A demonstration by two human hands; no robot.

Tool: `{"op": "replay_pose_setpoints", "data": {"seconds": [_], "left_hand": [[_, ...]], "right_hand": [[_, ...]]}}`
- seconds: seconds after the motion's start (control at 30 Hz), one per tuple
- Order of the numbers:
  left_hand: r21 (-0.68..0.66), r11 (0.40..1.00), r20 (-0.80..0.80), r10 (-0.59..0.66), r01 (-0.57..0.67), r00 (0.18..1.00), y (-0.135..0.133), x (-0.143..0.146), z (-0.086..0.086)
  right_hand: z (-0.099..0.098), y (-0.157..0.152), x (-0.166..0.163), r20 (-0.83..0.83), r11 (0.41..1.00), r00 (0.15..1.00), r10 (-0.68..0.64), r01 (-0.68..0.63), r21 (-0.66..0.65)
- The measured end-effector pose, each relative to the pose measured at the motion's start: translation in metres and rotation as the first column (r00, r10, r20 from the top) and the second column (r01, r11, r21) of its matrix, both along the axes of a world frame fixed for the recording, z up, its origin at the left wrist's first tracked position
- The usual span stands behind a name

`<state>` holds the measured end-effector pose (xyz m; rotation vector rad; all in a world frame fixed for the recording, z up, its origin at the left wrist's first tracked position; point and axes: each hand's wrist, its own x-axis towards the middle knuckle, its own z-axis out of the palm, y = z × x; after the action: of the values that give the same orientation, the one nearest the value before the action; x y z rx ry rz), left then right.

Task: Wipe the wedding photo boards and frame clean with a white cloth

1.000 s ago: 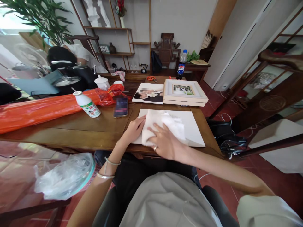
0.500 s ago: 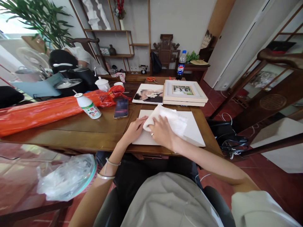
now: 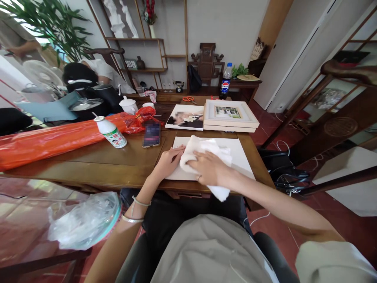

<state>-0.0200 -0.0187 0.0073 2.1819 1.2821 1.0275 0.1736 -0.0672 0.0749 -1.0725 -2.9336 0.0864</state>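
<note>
A white flat panel lies on the wooden table in front of me. My right hand presses flat on a white cloth spread over the panel; a corner of the cloth hangs over the near table edge. My left hand rests on the panel's left edge, fingers lying flat and touching the cloth.
Behind the panel lie a photo print and stacked white frames. A phone, a white bottle and a long orange plastic bag lie to the left. A person sits at far left. A plastic-lined bin stands beside my chair.
My right hand slid the cloth across the panel, away and then back toward me and to the right; a corner of the cloth now hangs over the table edge. My left hand stayed put.
</note>
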Motion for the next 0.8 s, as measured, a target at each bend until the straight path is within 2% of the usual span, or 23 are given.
{"op": "replay_pose_setpoints", "data": {"seconds": [0.13, 0.27, 0.43, 0.53, 0.67, 0.8], "left_hand": [[0.003, 1.0, -0.012, -0.008, 0.008, 1.0, 0.0, 0.001, 0.0], [0.019, 1.0, 0.005, 0.021, -0.021, 1.0, 0.001, 0.0, -0.001], [0.029, 1.0, 0.003, 0.011, -0.011, 1.0, 0.003, -0.001, -0.001], [0.024, 1.0, -0.006, 0.019, -0.019, 1.0, 0.002, -0.001, -0.001], [0.029, 0.999, 0.001, 0.025, -0.025, 1.0, 0.002, 0.0, -0.002], [0.019, 1.0, 0.03, 0.022, -0.023, 0.999, 0.003, 0.0, -0.005]], "right_hand": [[0.005, 0.057, 0.003, 0.076, 0.994, 0.991, -0.111, 0.111, 0.009], [0.007, 0.097, -0.012, 0.069, 0.997, 0.994, -0.081, 0.081, 0.015], [0.006, 0.11, -0.038, 0.019, 0.999, 0.999, 0.029, -0.029, 0.013], [0.007, 0.11, -0.036, 0.015, 0.999, 0.999, 0.037, -0.037, 0.004], [0.01, 0.103, 0.001, 0.024, 1.0, 1.0, -0.003, 0.003, 0.0], [0.004, 0.091, 0.069, -0.053, 0.996, 0.995, -0.085, 0.085, -0.016]]}}
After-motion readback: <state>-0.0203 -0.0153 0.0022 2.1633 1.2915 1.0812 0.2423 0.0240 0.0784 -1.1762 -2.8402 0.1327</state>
